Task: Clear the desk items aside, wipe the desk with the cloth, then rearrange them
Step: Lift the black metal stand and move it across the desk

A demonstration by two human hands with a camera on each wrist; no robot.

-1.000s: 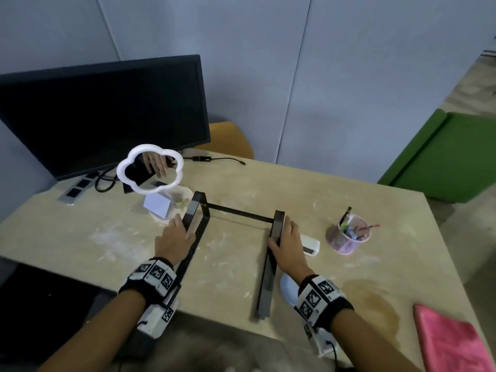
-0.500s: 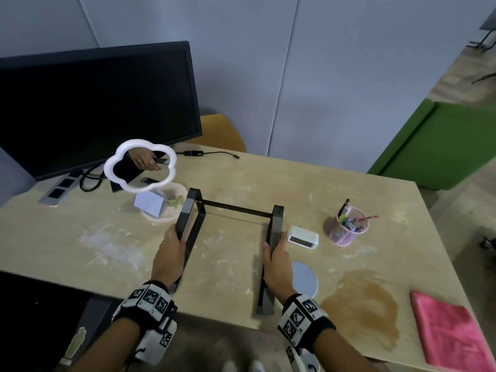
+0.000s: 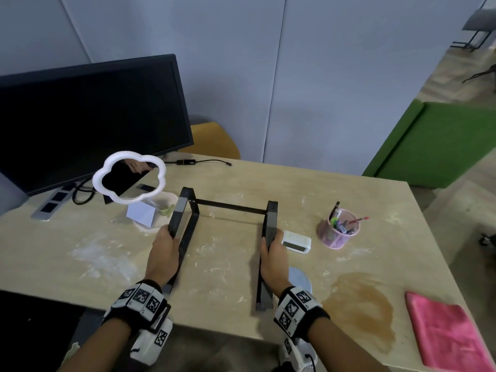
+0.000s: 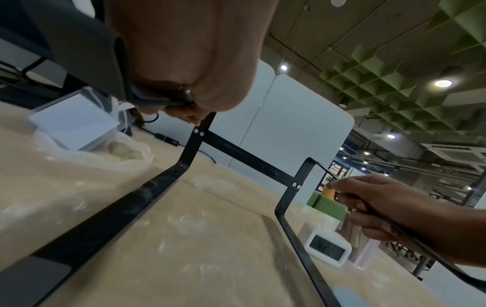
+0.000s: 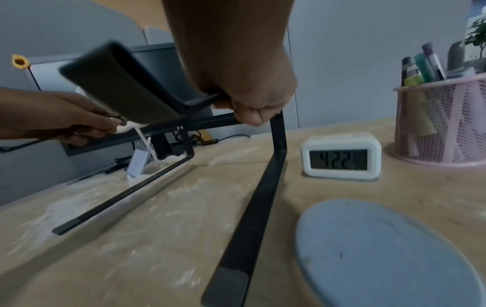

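while each grip curls round a sloped top arm, left hand and right hand, the black metal stand runs its long rails from frame bottom toward the centre.

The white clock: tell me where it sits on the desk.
In the head view, the white clock stands right of centre on the desk, between the black stand and the pink pen cup.

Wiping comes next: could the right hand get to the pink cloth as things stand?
Probably not yet: the right hand grips the black stand. The cloth lies uncovered at the desk's right corner.
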